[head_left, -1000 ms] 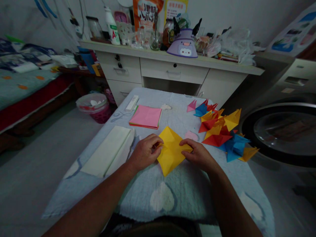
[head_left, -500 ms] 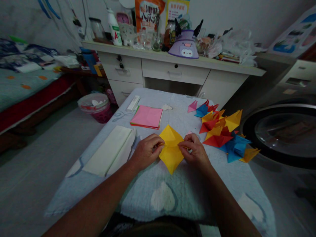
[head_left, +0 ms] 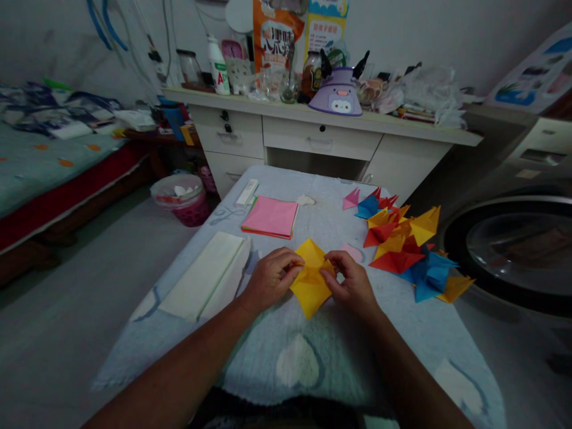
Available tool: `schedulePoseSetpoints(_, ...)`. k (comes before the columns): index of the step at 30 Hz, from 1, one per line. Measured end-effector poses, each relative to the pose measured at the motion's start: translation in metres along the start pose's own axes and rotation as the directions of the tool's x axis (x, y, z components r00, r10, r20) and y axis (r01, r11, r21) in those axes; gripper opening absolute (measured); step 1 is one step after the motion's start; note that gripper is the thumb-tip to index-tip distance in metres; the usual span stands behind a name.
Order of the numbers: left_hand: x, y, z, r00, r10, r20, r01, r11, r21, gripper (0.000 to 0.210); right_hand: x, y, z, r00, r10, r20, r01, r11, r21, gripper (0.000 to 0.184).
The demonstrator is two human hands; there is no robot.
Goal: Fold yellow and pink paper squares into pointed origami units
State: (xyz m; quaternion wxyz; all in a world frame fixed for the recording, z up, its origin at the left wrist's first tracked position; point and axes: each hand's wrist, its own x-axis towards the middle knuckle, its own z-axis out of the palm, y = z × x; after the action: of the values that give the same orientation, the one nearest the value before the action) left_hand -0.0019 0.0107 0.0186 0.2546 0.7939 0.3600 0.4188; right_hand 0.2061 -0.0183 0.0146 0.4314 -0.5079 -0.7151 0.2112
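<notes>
A yellow sheet of origami paper (head_left: 311,291), turned like a diamond with a crease across its middle, is held up just above the cloth. My left hand (head_left: 274,275) pinches its left corner between thumb and fingers. On the opposite side, my right hand (head_left: 351,280) grips the right corner the same way. Behind my hands lies a stack of square coloured paper (head_left: 271,215), pink on top. To the right sits a group of folded paper cranes (head_left: 397,238) in red, yellow, blue and pink.
A pale cloth (head_left: 297,360) covers the table. Folded white paper (head_left: 203,277) lies at the left, with a small white box (head_left: 247,192) farther back. A cluttered desk (head_left: 290,136) stands beyond, a washing machine (head_left: 527,173) to the right, and a pink bin (head_left: 190,208) on the left floor.
The yellow paper's side corners have been drawn slightly inward, and my right hand's fingers sit higher on its edge. The whole view has shifted a little.
</notes>
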Motion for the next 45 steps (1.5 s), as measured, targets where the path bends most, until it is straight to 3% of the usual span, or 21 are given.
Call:
schedulePoseSetpoints(5, 0.002, 0.001, 0.002, 0.999, -0.035, -0.004, 0.035, 0.999, -0.037, 0.008, 0.0, -0.003, 0.001, 0.999, 0.005, 0.033, -0.009, 0.992, 0.123, 0.009)
schedulePoseSetpoints(12, 0.005, 0.004, 0.003, 0.997, 0.051, 0.055, -0.051, 0.999, -0.002, 0.006, 0.004, -0.01, -0.001, 0.99, -0.137, 0.026, 0.135, 0.988, 0.07, 0.009)
schedulePoseSetpoints(25, 0.004, 0.002, 0.005, 0.993, 0.093, 0.078, -0.093, 0.996, -0.001, 0.008, 0.001, -0.013, 0.007, 0.984, -0.171, 0.057, 0.168, 0.984, 0.065, 0.011)
schedulePoseSetpoints(28, 0.004, 0.002, 0.004, 0.996, 0.074, 0.053, -0.073, 0.997, -0.036, 0.006, 0.001, -0.015, 0.007, 0.988, -0.147, 0.037, 0.142, 0.984, 0.111, 0.009)
schedulePoseSetpoints(34, 0.005, -0.004, -0.002, 0.991, -0.075, -0.107, 0.06, 0.989, -0.135, 0.002, 0.0, -0.01, -0.001, 0.993, 0.037, -0.108, -0.022, 0.991, 0.135, 0.029)
schedulePoseSetpoints(40, 0.004, -0.012, -0.002, 0.958, -0.24, -0.155, 0.189, 0.94, -0.285, 0.011, 0.001, 0.001, 0.002, 0.99, 0.066, 0.123, -0.075, 0.995, 0.068, 0.038)
schedulePoseSetpoints(45, 0.005, -0.008, 0.0, 0.963, -0.235, -0.131, 0.181, 0.927, -0.328, 0.007, 0.004, -0.001, 0.008, 0.965, 0.082, 0.25, -0.117, 0.985, 0.127, 0.033)
